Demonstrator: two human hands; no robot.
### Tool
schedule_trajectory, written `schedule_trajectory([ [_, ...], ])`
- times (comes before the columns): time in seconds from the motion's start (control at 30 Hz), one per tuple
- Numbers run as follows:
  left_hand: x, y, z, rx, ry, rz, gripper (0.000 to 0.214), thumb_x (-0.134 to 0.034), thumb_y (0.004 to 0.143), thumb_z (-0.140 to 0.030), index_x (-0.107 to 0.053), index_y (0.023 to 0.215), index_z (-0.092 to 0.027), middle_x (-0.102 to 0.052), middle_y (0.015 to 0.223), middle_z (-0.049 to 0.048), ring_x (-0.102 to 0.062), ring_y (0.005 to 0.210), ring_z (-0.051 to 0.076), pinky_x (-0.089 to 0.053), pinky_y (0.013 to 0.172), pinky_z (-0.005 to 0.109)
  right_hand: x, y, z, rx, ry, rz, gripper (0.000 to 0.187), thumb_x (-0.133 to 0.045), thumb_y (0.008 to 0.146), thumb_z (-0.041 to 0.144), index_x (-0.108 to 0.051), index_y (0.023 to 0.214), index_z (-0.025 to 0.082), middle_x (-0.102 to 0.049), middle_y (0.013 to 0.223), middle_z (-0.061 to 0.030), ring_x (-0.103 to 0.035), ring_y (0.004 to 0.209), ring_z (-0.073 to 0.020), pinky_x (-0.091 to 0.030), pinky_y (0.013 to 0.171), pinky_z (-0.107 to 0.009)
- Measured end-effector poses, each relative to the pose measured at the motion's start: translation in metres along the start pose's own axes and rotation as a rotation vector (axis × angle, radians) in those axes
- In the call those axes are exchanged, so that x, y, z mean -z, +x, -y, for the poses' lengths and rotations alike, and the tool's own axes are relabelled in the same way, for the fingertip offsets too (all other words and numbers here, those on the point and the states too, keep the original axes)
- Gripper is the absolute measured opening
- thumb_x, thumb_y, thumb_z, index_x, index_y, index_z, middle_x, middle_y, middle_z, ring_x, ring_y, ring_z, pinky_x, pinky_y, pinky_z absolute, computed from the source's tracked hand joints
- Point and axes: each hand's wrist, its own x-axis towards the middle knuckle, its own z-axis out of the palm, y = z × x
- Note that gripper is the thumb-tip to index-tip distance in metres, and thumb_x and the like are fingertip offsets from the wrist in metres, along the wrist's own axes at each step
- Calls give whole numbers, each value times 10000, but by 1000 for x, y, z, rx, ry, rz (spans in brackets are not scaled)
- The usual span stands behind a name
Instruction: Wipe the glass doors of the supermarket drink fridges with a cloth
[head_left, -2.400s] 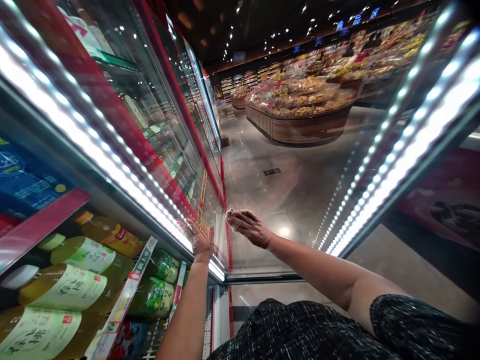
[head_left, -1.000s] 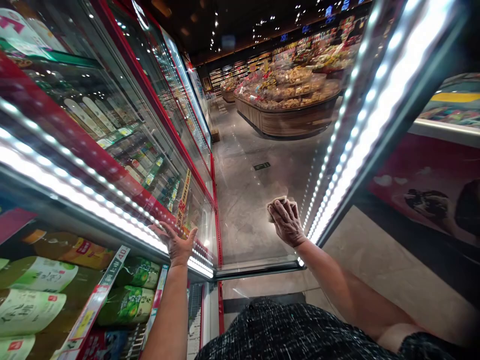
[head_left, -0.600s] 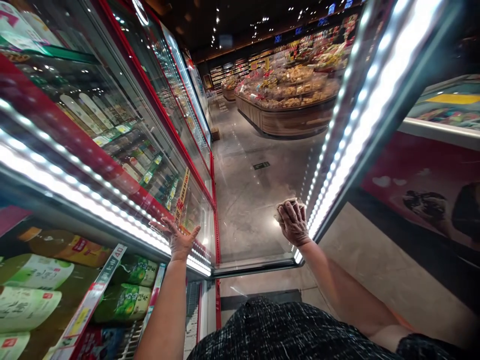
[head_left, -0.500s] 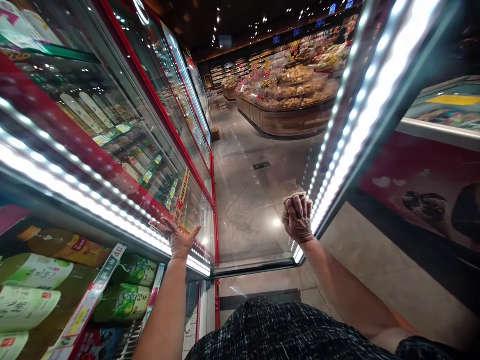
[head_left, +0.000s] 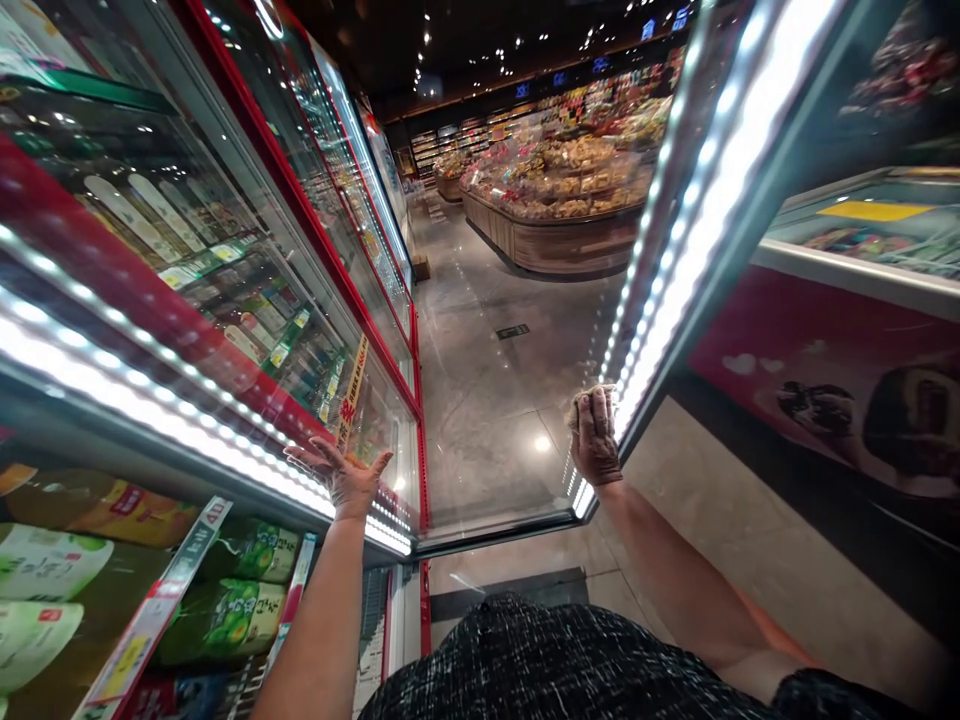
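Observation:
Flat under my right hand (head_left: 597,440) is a beige cloth (head_left: 579,408), pressed against the glass door (head_left: 487,430) beside its bright light strip (head_left: 675,250). Parts of the cloth stick out past the fingers. My left hand (head_left: 346,476) has its fingers spread and holds nothing. It rests at the lit edge (head_left: 247,450) of the cooler on the left; whether the palm presses on the glass is hard to tell.
Large drink bottles (head_left: 232,615) lie on the cooler shelves at lower left, behind a price rail (head_left: 161,610). Red-framed fridge doors (head_left: 330,260) run ahead on the left. A wooden display stand (head_left: 555,240) holds packaged food. At right stands a chest freezer (head_left: 862,260).
The whole view has shifted slightly. My right hand still presses the cloth to the door, its fingers now straighter and closer to the light strip. The left hand stays spread.

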Motion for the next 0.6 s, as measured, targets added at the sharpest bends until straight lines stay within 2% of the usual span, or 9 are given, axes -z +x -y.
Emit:
schedule_trajectory([
  [0.07, 1, 1, -1, 4, -11, 15, 1476, -726, 605, -823, -34, 1628, -14, -78, 1674, 341, -21, 1575, 473, -127, 1230, 688, 10, 22, -11, 18, -10, -19, 723, -442, 973, 52, -233, 1646, 211, -310, 1682, -147, -256, 1570, -317, -409, 1207, -570],
  [0.13, 1, 1, -1, 10, -13, 25, 1480, -721, 605, -825, -30, 1625, -5, -81, 1672, 345, -9, 1577, 467, -118, 1234, 680, 19, 52, -27, 43, -42, -95, 657, -440, 985, 74, -319, 1619, 195, -399, 1631, -168, -321, 1545, -327, -392, 1213, -587],
  [0.2, 0, 1, 0, 12, -8, 27, 1478, -716, 609, -828, -29, 1624, -2, -78, 1672, 346, -2, 1578, 463, -112, 1238, 673, 25, 78, -46, 35, -95, -202, 586, -461, 998, 130, -399, 1579, 174, -437, 1598, -190, -283, 1556, -359, -351, 1217, -630],
  [0.27, -2, 0, 2, 9, -11, 19, 1483, -706, 606, -842, -33, 1623, 2, -68, 1671, 348, 1, 1577, 466, -109, 1238, 674, 25, 88, -62, 23, -182, -204, 552, -465, 1005, 173, -434, 1556, 164, -474, 1568, -187, -267, 1558, -371, -332, 1215, -653],
  [0.33, -4, 0, 4, 3, -22, 10, 1486, -689, 604, -860, -40, 1622, 7, -58, 1671, 351, 5, 1576, 470, -106, 1235, 679, 23, 74, -70, 42, -261, -157, 539, -448, 1005, 172, -450, 1544, 170, -509, 1537, -176, -268, 1557, -363, -337, 1213, -648],
  [0.43, -6, -1, 7, -7, -26, 1, 1483, -678, 607, -870, -45, 1624, 4, -44, 1673, 347, 12, 1576, 470, -101, 1233, 684, 18, 25, -68, 64, -306, -46, 517, -443, 1004, 173, -470, 1520, 158, -532, 1494, -197, -248, 1563, -361, -321, 1218, -655],
  [0.5, -7, -1, 8, -13, -26, -1, 1481, -680, 607, -870, -46, 1626, -1, -43, 1675, 344, 12, 1576, 471, -100, 1232, 688, 17, -4, -62, 93, -306, -8, 521, -424, 987, 110, -484, 1503, 137, -550, 1456, -218, -252, 1563, -358, -358, 1205, -641],
  [0.57, -8, -1, 9, -18, -30, -1, 1482, -676, 603, -877, -55, 1627, -3, -53, 1674, 343, 7, 1575, 473, -103, 1230, 690, 17, -13, -59, 83, -287, 16, 545, -410, 990, 105, -427, 1535, 101, -528, 1463, -252, -218, 1570, -374, -383, 1181, -656],
  [0.6, -8, -2, 10, -19, -31, 0, 1484, -670, 601, -884, -59, 1626, -2, -60, 1673, 344, 6, 1575, 475, -105, 1229, 691, 17, -7, -59, 70, -271, 5, 552, -407, 999, 123, -399, 1550, 94, -506, 1481, -264, -203, 1572, -387, -387, 1168, -673],
])
